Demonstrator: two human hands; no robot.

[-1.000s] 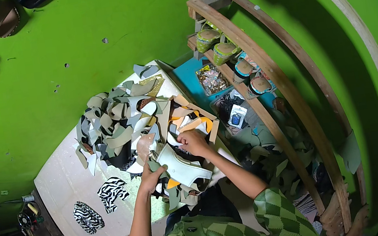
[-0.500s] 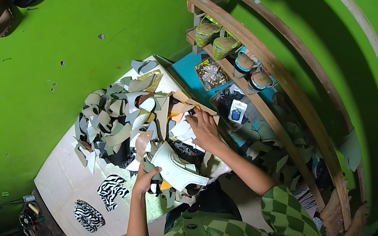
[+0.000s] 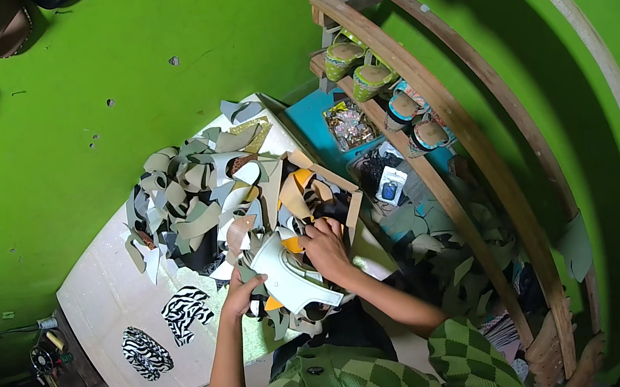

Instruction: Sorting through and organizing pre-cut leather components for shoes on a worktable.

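Observation:
My left hand (image 3: pixel 241 292) is closed on a bundle of cut shoe-upper pieces. A large curved white piece (image 3: pixel 277 270) lies on top, with grey-green and orange ones around it. Beside it, my right hand (image 3: pixel 324 249) has its fingers curled down at the near side of an open cardboard box (image 3: pixel 356 206); what they hold, if anything, is hidden. An orange piece (image 3: pixel 291 244) sticks out by those fingers. Inside the box are tan, orange, dark and zebra-striped scraps (image 3: pixel 314 193).
A big heap of grey and beige cut pieces (image 3: pixel 191 203) covers the far part of the white table (image 3: pixel 102 304). Two zebra-print pieces (image 3: pixel 185 314) lie at the left. Right of the table stand wooden racks (image 3: pixel 465 106) with sandals (image 3: pixel 371 80), a bin of trinkets (image 3: pixel 350 123) and more scraps (image 3: pixel 447 253).
My right hand has come nearer to me, from atop the white pieces in the box to beside the bundle. Orange, tan and striped scraps now show in the box. My left hand has barely moved.

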